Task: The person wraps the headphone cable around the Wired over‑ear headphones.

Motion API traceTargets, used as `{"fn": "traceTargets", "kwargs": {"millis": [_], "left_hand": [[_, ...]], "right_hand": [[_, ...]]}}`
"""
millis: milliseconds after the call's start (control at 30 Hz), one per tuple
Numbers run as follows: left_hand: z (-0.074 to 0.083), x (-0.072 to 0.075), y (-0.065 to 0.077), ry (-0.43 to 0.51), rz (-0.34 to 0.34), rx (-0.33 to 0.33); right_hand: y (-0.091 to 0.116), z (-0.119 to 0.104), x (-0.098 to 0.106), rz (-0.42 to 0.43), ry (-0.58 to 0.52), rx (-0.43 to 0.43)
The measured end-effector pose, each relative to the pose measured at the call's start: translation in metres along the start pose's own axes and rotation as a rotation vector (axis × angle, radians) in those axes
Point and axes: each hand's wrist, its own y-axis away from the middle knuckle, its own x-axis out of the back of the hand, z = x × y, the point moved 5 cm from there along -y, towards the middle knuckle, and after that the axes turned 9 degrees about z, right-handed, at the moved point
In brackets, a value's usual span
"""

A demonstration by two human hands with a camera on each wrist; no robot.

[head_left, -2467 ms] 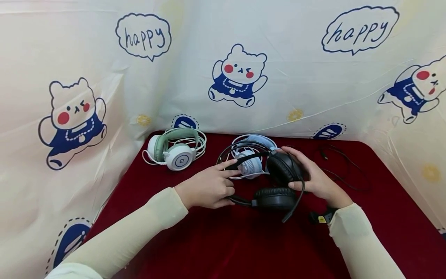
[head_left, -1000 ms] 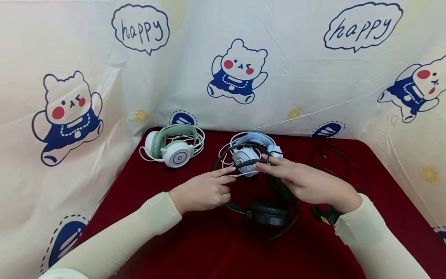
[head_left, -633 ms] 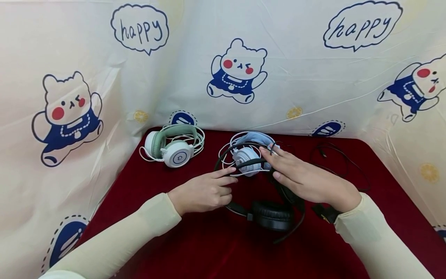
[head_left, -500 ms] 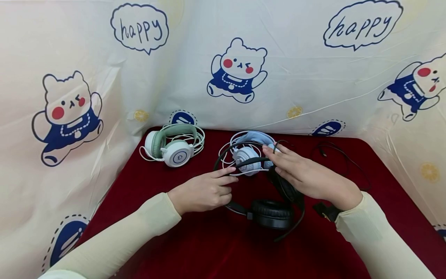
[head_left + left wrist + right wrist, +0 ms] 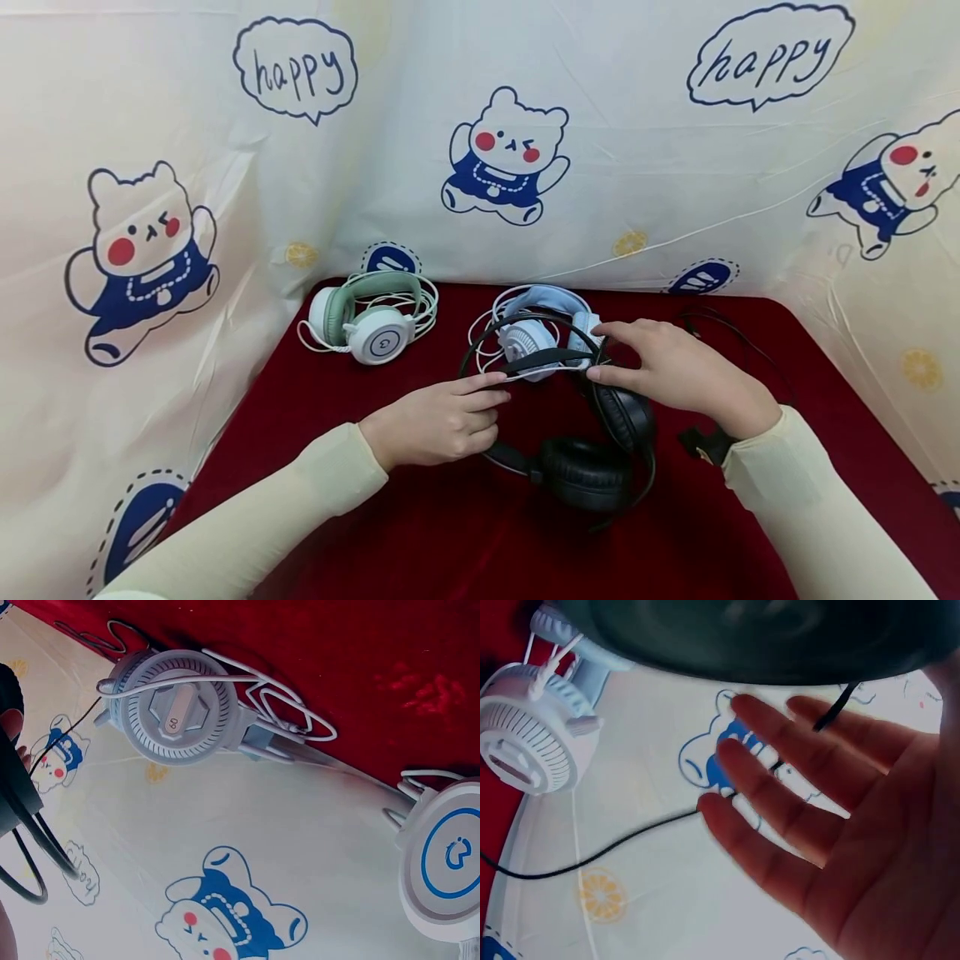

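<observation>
In the head view my left hand [image 5: 442, 421] grips the headband side of a black headset [image 5: 588, 475], raised over the red table. The headset's earcups face down and to the right. My right hand [image 5: 678, 371] is at the upper earcup's joint, its thumb touching there. In the right wrist view that hand's fingers [image 5: 780, 802] are loosely straight and spread below the dark earcup [image 5: 780, 637], with a thin black cable [image 5: 615, 844] passing by them. In the left wrist view part of the black headset [image 5: 15, 787] shows at the left edge.
Behind the black headset stand pale blue headphones [image 5: 528, 342] with a white cable. White and green headphones [image 5: 382, 333] sit at the back left. A black cable [image 5: 735, 329] lies at the back right of the red cloth [image 5: 420, 533]. Printed curtain walls surround the table.
My right hand has gone from around the earcup to flat fingers by the headband, then its thumb and fingers have parted at the joint. The left hand keeps its grip; the headset has tilted slightly.
</observation>
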Motion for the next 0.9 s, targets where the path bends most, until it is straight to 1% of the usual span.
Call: {"fn": "traceTargets", "kwargs": {"millis": [167,267,333,433,533,700,800,900], "left_hand": [[-0.001,0.004,0.0,-0.026,0.04,-0.029],[-0.002,0.008,-0.001,-0.036,0.075,-0.036],[-0.002,0.01,-0.001,-0.031,0.087,-0.03],[-0.002,0.011,-0.001,-0.031,0.101,-0.014],[-0.001,0.011,0.001,-0.03,0.117,0.008],[0.001,0.014,0.0,-0.031,0.159,0.043],[0.001,0.018,-0.001,-0.034,0.201,0.06],[0.001,0.022,-0.002,-0.032,0.246,0.077]], "right_hand": [[-0.004,0.009,-0.001,0.034,-0.127,0.054],[-0.005,0.017,-0.001,0.054,-0.173,0.051],[-0.007,0.022,-0.002,0.058,-0.211,0.045],[-0.01,0.028,-0.004,0.063,-0.255,0.058],[-0.015,0.033,-0.008,0.084,-0.272,0.065],[-0.023,0.046,-0.017,0.109,-0.278,0.008],[-0.029,0.054,-0.023,0.125,-0.3,-0.021],[-0.034,0.058,-0.026,0.164,-0.336,-0.035]]}}
